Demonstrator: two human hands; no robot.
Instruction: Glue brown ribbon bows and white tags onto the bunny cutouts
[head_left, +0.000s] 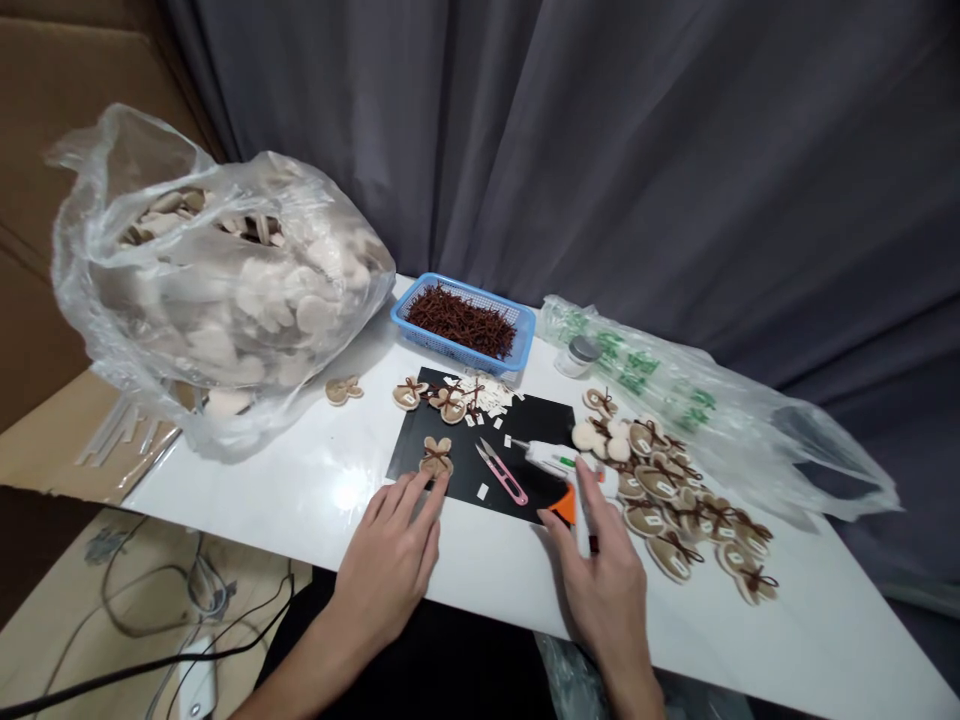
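Left hand (391, 545) spread open, I touch the felt bunny (436, 455) along its lower edge, probably to steady it; my right hand (606, 570) curls around the glue gun (549, 458) handle.

1. Wears plain black clothing (465, 660) across the lap, too dark to show seams clearly.
2. Has a bare left hand (395, 545) with slender fingers and an uncovered left forearm (322, 645).
3. Has a bare right hand (604, 570), also slender-fingered, and an uncovered right forearm (636, 690).

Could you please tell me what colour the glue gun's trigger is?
The trigger is orange and shows best in the head view.
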